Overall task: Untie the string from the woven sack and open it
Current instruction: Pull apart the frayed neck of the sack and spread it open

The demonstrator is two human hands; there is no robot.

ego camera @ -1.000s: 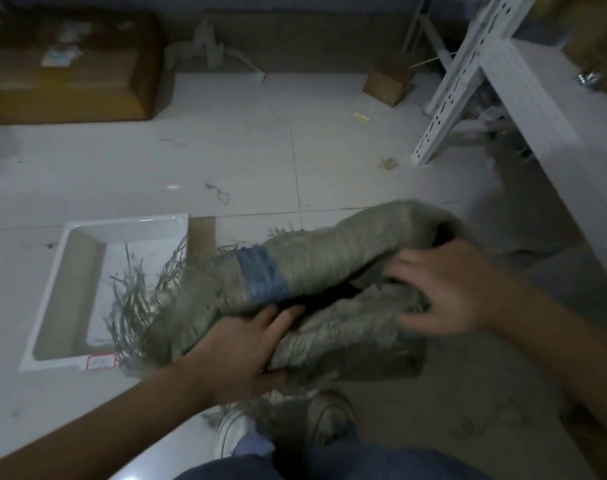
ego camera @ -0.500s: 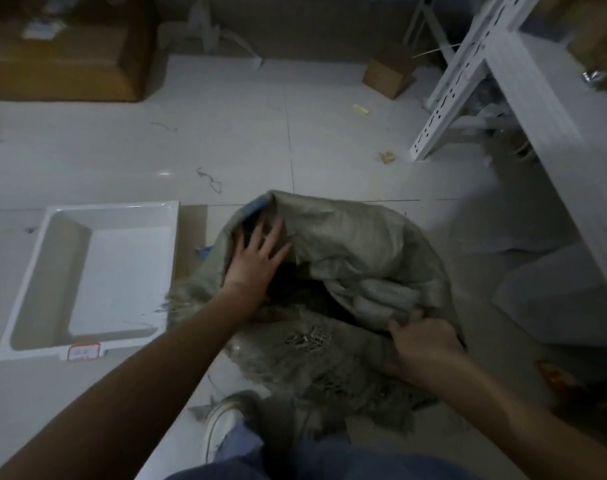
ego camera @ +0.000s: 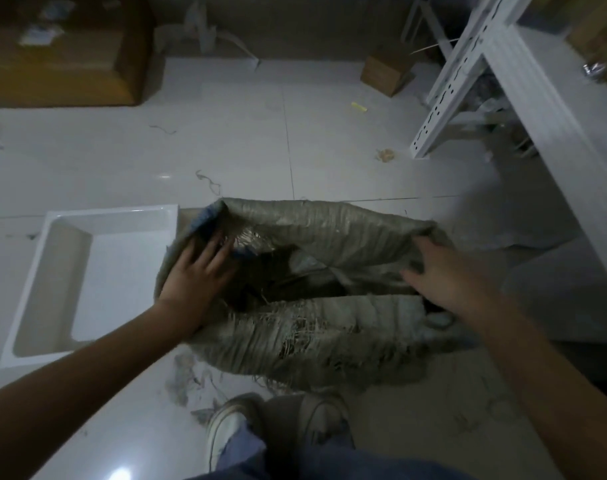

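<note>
The grey-green woven sack point(ego camera: 323, 230) stands on the floor in front of my feet, its mouth spread wide and dark inside. Its near rim point(ego camera: 312, 337) is frayed into loose strands. My left hand point(ego camera: 194, 275) presses on the sack's left rim, fingers spread, next to a blue stripe point(ego camera: 205, 218). My right hand point(ego camera: 444, 271) grips the right rim of the mouth. Pale wrapped contents point(ego camera: 304, 263) show faintly inside. No string is visible on the sack.
A white rectangular tray point(ego camera: 28, 296) lies on the floor just left of the sack. A white metal shelf frame point(ego camera: 523, 84) stands at the right. A small cardboard box point(ego camera: 385, 72) and a large brown box point(ego camera: 63, 50) sit at the back. My shoes point(ego camera: 226, 427) are below the sack.
The sack's mouth went from bunched and closed to spread wide. My left hand moved to the left rim and my right hand shifted out to the right rim, pulling the opening apart.
</note>
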